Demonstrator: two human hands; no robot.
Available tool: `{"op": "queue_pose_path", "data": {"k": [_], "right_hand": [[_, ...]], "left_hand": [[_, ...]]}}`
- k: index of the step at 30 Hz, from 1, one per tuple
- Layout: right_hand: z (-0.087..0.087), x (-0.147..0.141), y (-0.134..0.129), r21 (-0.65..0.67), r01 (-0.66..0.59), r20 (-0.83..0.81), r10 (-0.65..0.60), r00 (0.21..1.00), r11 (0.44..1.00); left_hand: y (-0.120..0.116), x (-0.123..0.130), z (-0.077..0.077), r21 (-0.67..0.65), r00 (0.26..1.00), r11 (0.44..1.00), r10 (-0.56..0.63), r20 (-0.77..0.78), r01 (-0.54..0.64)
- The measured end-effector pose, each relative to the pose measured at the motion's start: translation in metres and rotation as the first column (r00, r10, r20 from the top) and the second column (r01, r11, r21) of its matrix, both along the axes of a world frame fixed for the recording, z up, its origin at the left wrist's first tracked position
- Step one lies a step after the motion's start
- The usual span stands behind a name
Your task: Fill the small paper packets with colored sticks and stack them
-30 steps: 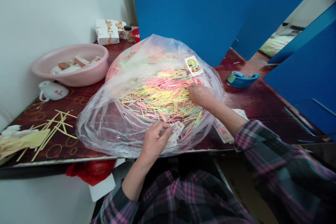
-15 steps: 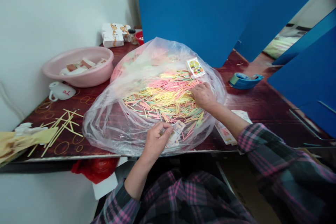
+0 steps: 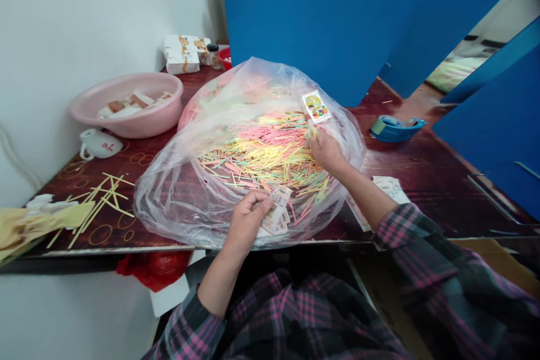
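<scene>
Left hand [image 3: 248,215]: fingers pinching paper slip [image 3: 280,198] by its edge, I judge for control. Right hand [image 3: 325,149]: curled at sticks [image 3: 270,152]; hold, I cannot tell.

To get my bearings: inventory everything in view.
Clear bag: one, translucent, centre
Short sticks: many, multicoloured, clear bag
Slips: several, pale, front centre
Cartoon box: one, white, centre right
Basin: one, pink, back left
Mug: one, white, near basin
Long sticks: several, yellow, front left
Sheet: one, yellow, left corner
Cartons: unclear, white, back
Jar: one, black-lidded, back
Container: one, red, back
Tape dispenser: one, blue, right
Papers: unclear, white, front right
Bag: one, red, below table
Partitions: several, blue, back right
Table: one, maroon, beneath
Left hand: one, plaid-sleeved, pinching slip
Right hand: one, plaid-sleeved, at sticks
</scene>
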State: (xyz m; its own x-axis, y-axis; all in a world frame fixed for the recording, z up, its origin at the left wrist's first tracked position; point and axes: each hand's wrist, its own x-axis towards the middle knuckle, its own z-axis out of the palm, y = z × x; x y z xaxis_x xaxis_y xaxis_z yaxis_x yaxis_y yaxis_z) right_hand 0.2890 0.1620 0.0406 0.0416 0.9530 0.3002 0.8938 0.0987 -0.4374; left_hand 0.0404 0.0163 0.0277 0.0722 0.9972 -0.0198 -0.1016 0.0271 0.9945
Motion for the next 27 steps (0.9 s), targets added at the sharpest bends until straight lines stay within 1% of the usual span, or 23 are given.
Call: {"op": "queue_pose_path", "data": {"k": [3, 5, 7, 8, 9, 10, 11, 13, 14, 15, 16, 17, 18, 20, 22, 24, 27], "right_hand": [[-0.001, 0.0, -0.003, -0.017, -0.002, 0.001, 0.002, 1.0, 1.0], [0.001, 0.002, -0.005, -0.001, 0.006, -0.026, -0.006, 1.0, 1.0], [0.006, 0.003, -0.007, 0.046, 0.032, -0.133, -0.025, 0.991, 0.998], [0.009, 0.003, -0.009, 0.08, 0.044, -0.226, -0.025, 0.974, 0.996], [0.012, 0.001, -0.012, 0.117, 0.054, -0.345, -0.01, 0.939, 0.992], [0.015, -0.002, -0.016, 0.148, 0.055, -0.477, 0.022, 0.879, 0.987], [0.018, -0.006, -0.02, 0.166, 0.046, -0.607, 0.066, 0.792, 0.985], [0.019, -0.021, -0.032, 0.163, 0.006, -0.824, 0.133, 0.55, 0.987], [0.017, -0.031, -0.039, 0.147, -0.02, -0.895, 0.141, 0.423, 0.989], [0.015, -0.042, -0.047, 0.123, -0.044, -0.939, 0.131, 0.317, 0.991], [0.011, -0.054, -0.056, 0.094, -0.064, -0.964, 0.107, 0.244, 0.993], [0.007, -0.066, -0.065, 0.064, -0.084, -0.975, 0.08, 0.209, 0.994], [0.003, -0.077, -0.075, 0.035, -0.104, -0.977, 0.056, 0.208, 0.994], [-0.003, -0.096, -0.091, 0.001, -0.123, -0.965, 0.033, 0.26, 0.992], [-0.005, -0.107, -0.102, 0.006, -0.119, -0.953, 0.041, 0.299, 0.993], [-0.003, -0.11, -0.107, 0.023, -0.139, -0.952, 0.064, 0.299, 0.99], [0.002, -0.104, -0.104, 0.022, -0.196, -0.952, 0.081, 0.295, 0.98]], "left_hand": [[-0.001, 0.001, 0.003, -0.032, 0.997, 0.999, 0.023, 0.068, -0.021], [-0.002, 0.001, 0.004, -0.06, 0.995, 0.998, 0.04, 0.095, -0.034], [-0.001, 0.002, 0.006, -0.089, 0.987, 0.995, 0.066, 0.144, -0.054], [-0.001, 0.003, 0.006, -0.106, 0.979, 0.992, 0.081, 0.188, -0.062], [0.001, 0.004, 0.007, -0.127, 0.965, 0.99, 0.093, 0.247, -0.063], [0.002, 0.006, 0.008, -0.15, 0.943, 0.987, 0.107, 0.314, -0.062], [0.005, 0.009, 0.009, -0.171, 0.915, 0.984, 0.122, 0.385, -0.059], [0.011, 0.018, 0.013, -0.2, 0.848, 0.978, 0.152, 0.507, -0.056], [0.014, 0.024, 0.014, -0.208, 0.818, 0.977, 0.163, 0.552, -0.055], [0.018, 0.032, 0.015, -0.215, 0.793, 0.975, 0.169, 0.585, -0.05], [0.022, 0.04, 0.016, -0.224, 0.777, 0.974, 0.159, 0.609, -0.025], [0.026, 0.048, 0.016, -0.227, 0.768, 0.974, 0.143, 0.624, 0.003], [0.029, 0.055, 0.016, -0.229, 0.762, 0.973, 0.132, 0.634, 0.022], [0.034, 0.066, 0.013, -0.224, 0.753, 0.974, 0.125, 0.646, 0.03], [0.037, 0.07, 0.01, -0.213, 0.745, 0.977, 0.118, 0.656, 0.032], [0.038, 0.069, 0.009, -0.195, 0.734, 0.98, 0.103, 0.671, 0.04], [0.037, 0.063, 0.011, -0.164, 0.727, 0.985, 0.072, 0.683, 0.056]]}}
